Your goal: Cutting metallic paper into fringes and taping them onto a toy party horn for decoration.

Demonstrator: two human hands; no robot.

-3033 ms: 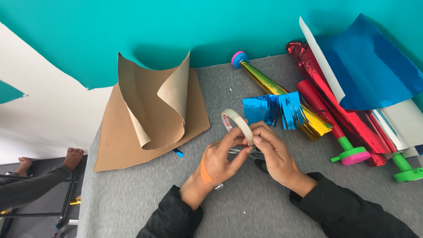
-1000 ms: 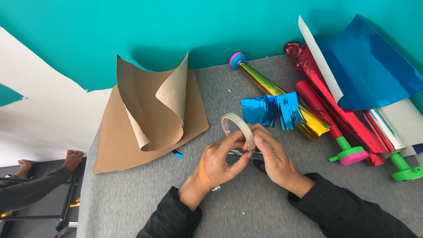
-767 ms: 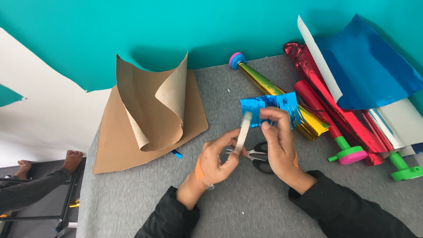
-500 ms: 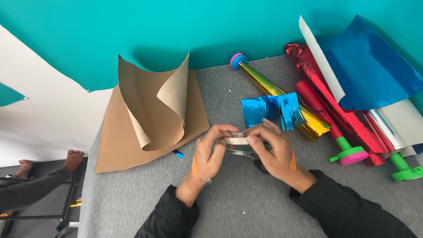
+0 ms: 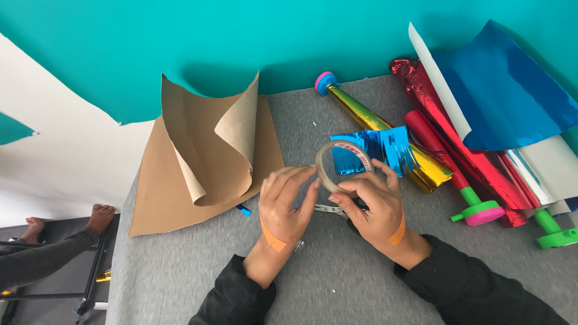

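Curled brown paper point(image 5: 205, 156), gold foil cone point(image 5: 385, 135), blue fringe point(image 5: 379, 150), red foil roll point(image 5: 463, 144), blue sheet point(image 5: 512, 90).

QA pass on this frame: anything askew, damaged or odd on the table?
Mild only: the brown paper sheet curls up instead of lying flat, and a small blue scrap lies loose beside it. Both hands hold the tape roll normally.
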